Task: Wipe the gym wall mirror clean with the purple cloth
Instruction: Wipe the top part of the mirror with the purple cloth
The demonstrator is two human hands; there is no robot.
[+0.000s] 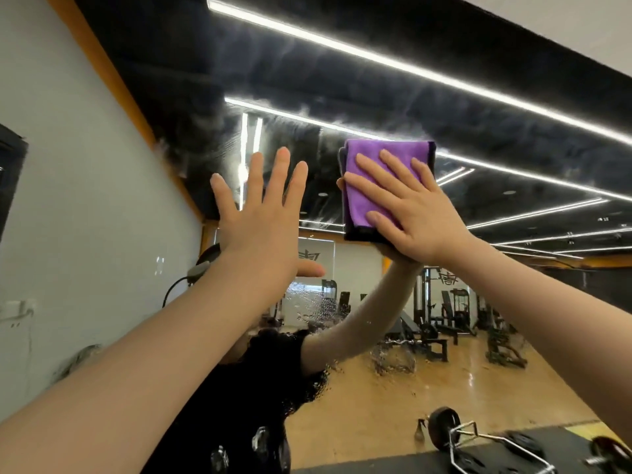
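The wall mirror fills the view and reflects the gym's black ceiling and light strips. Hazy wipe streaks cross its upper part, and water droplets cling to it lower down, near the reflected arm. A folded purple cloth lies flat against the glass high up. My right hand presses on it with straight, spread fingers. My left hand is raised to the left of the cloth, fingers straight and spread, holding nothing; I cannot tell whether it touches the glass.
The mirror's upper edge meets a pale wall at the top right. Reflected in the glass are weight benches, machines, a barbell on a dark mat and a wooden floor.
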